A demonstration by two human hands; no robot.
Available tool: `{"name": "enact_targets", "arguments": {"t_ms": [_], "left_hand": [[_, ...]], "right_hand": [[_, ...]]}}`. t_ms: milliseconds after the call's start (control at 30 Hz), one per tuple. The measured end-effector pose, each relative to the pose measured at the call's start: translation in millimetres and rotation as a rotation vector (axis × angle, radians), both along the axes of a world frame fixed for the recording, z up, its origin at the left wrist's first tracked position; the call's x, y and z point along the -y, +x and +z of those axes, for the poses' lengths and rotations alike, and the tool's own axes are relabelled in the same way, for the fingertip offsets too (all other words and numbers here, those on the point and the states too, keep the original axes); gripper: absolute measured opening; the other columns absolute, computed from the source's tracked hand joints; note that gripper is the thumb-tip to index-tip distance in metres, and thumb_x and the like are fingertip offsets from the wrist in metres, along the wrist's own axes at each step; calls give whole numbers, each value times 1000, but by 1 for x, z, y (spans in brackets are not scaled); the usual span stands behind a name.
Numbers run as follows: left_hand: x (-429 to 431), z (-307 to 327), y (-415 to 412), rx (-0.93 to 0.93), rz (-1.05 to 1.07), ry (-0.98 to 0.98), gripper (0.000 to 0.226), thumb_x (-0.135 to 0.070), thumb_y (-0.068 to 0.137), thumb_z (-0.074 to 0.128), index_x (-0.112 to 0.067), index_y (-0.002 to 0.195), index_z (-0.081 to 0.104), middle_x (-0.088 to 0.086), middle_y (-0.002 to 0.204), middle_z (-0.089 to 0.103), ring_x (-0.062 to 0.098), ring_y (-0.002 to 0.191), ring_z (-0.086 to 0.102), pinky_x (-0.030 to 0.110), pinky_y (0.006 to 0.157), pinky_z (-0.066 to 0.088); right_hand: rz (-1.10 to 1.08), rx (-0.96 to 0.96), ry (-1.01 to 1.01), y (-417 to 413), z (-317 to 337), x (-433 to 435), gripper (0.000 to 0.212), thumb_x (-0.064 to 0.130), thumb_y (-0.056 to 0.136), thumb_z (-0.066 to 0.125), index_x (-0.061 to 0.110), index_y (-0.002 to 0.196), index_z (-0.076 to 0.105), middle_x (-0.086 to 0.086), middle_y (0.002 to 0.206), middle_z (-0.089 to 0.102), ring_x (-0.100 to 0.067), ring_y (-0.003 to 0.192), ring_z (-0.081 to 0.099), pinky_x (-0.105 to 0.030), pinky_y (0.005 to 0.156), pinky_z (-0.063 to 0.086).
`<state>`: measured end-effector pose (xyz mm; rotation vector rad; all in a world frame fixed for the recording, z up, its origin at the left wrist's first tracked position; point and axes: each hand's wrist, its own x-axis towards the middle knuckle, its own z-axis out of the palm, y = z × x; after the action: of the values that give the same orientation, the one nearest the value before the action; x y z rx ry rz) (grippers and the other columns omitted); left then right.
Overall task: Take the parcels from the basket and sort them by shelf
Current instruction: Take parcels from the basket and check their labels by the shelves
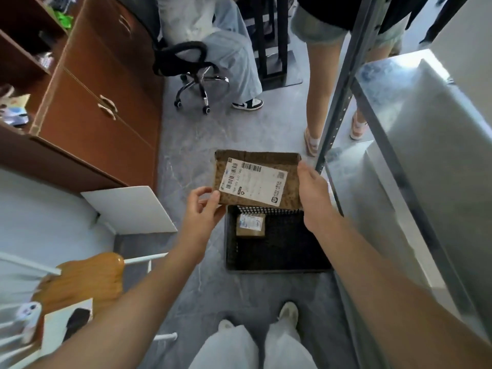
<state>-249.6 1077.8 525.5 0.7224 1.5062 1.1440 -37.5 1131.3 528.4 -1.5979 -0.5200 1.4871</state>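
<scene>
I hold a flat brown cardboard parcel (287, 166) with a white barcode label facing up, above the far edge of the basket. My left hand (202, 209) pinches its near left corner. My right hand (314, 193) grips its right edge. Below it on the floor stands a dark mesh basket (277, 265). Inside the basket, at its far left, lies one small brown parcel (250, 225) with a white label. A grey metal shelf unit (415, 145) rises on the right, its shelves bare where visible.
A brown wooden cabinet (101, 102) stands at the left. A seated person on a black wheeled office chair (197, 75) and a standing person's legs (319, 102) are ahead. A white board (127, 209) and a wooden chair (87, 278) are at my near left.
</scene>
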Motion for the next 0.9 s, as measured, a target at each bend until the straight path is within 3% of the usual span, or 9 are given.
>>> {"name": "enact_targets", "arguments": {"t_ms": [67, 133, 267, 400, 500, 600, 800, 833, 900], "left_hand": [[-4, -22, 3, -37, 15, -52, 10, -22, 97, 59, -27, 104, 55, 6, 100, 72, 20, 99, 70, 25, 81, 56], [-9, -50, 3, -87, 0, -116, 10, -23, 97, 59, -30, 103, 55, 4, 102, 70, 16, 97, 69, 29, 83, 55], [-16, -126, -8, -169, -98, -286, 11, -19, 95, 61, -24, 104, 55, -10, 93, 66, 3, 86, 62, 30, 82, 49], [-14, -217, -22, -242, -146, -435, 15, -6, 93, 63, -18, 91, 54, -3, 86, 65, 7, 80, 61, 23, 75, 48], [-8, -293, -35, -325, -187, -528, 18, -4, 89, 67, -17, 87, 55, 4, 88, 67, 13, 78, 63, 25, 73, 52], [1, -368, -46, -397, -245, -634, 18, -6, 87, 69, -18, 86, 56, 7, 94, 68, 20, 87, 67, 37, 84, 56], [0, -486, -48, -548, -350, -815, 11, -13, 85, 68, -19, 78, 62, 9, 93, 70, 27, 91, 66, 42, 88, 54], [-2, -501, -47, -565, -369, -835, 5, -17, 86, 66, -18, 81, 67, 7, 92, 71, 25, 90, 66, 41, 88, 55], [-6, -531, -47, -578, -384, -854, 15, -20, 88, 60, -13, 93, 72, 5, 95, 72, 23, 91, 65, 39, 87, 54]], "right_hand": [[55, -2, -29, 1, -29, -2, 39, 44, 103, 42, 30, 136, 55, 3, 129, 65, -17, 117, 61, -42, 102, 50], [96, 34, -26, 3, -66, -4, 39, 42, 104, 40, 32, 140, 51, 5, 133, 62, -15, 121, 59, -41, 105, 47], [127, 41, -86, 3, -147, -6, 37, 41, 104, 40, 41, 140, 49, 7, 126, 66, -12, 109, 65, -37, 93, 55], [174, 102, -179, -10, -242, 7, 36, 39, 104, 39, 48, 137, 49, 13, 113, 71, -3, 91, 70, -27, 71, 58], [215, 150, -228, -24, -319, 21, 37, 34, 105, 37, 49, 138, 46, 11, 119, 68, -8, 101, 68, -37, 86, 57], [256, 174, -299, -32, -393, 35, 39, 30, 105, 40, 48, 139, 47, 8, 128, 64, -15, 113, 63, -44, 100, 51], [339, 160, -433, -45, -513, 44, 50, 15, 103, 46, 48, 141, 45, 8, 124, 66, -13, 103, 66, -39, 89, 57], [344, 158, -449, -48, -530, 44, 51, 14, 103, 45, 48, 141, 45, 9, 121, 67, -11, 100, 67, -35, 83, 58], [340, 156, -479, -54, -562, 46, 52, 12, 103, 45, 50, 139, 45, 9, 118, 68, -10, 98, 67, -32, 77, 58]]}}
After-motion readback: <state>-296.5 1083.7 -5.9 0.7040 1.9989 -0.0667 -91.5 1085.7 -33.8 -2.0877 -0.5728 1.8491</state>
